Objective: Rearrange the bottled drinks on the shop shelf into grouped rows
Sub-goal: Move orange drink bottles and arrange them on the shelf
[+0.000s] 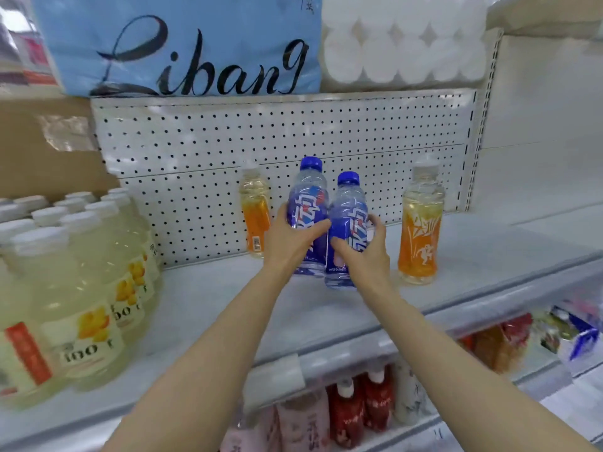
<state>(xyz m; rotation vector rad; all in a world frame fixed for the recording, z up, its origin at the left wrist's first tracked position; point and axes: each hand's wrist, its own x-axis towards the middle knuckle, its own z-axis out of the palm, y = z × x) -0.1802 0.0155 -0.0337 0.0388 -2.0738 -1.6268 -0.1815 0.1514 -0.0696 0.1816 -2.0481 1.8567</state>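
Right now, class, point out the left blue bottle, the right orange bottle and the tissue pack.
Left blue bottle (pixel 311 164): head view, on its blue cap.
Right orange bottle (pixel 419 243): head view, on its orange label.
Tissue pack (pixel 182 47): head view, on its printed blue front.

Head cam, single view, faces fwd/down at shelf (pixel 228 308), close.

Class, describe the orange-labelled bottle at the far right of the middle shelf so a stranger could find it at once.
Start at the white pegboard backing the shelf, then look right of the two blue-capped bottles being gripped. The orange-labelled bottle stands alone there, untouched. Unlike its twin by the pegboard, it shows a white figure on its label.
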